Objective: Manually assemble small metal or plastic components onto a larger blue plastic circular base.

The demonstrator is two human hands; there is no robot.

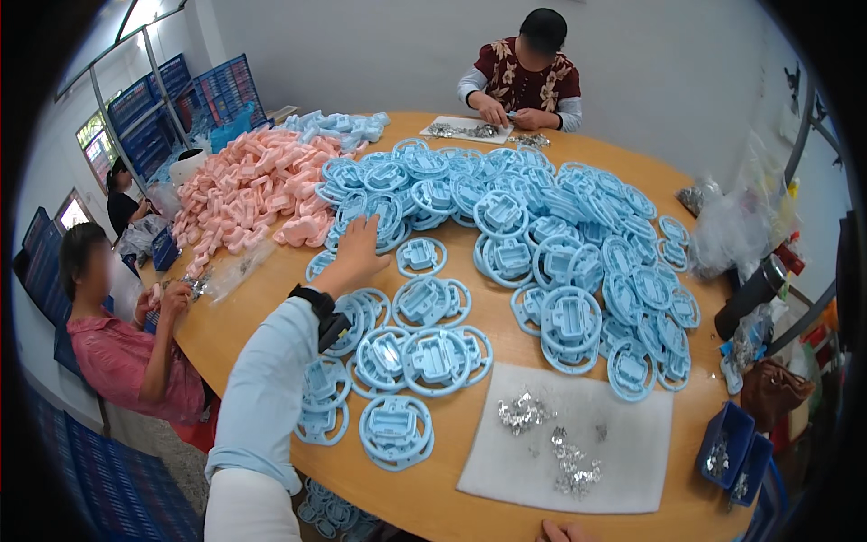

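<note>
Left hand, fingers apart, over round light-blue plastic frames: best pinch single one. Right hand, near tabletop edge: unclear.

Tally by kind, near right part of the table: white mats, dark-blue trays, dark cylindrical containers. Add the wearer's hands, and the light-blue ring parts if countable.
Left hand and right hand: 2
White mat: 1
Dark-blue trays: 2
Dark cylindrical container: 1
Total: 6, leaving out the light-blue ring parts, too heaped and overlapping to count.
</note>
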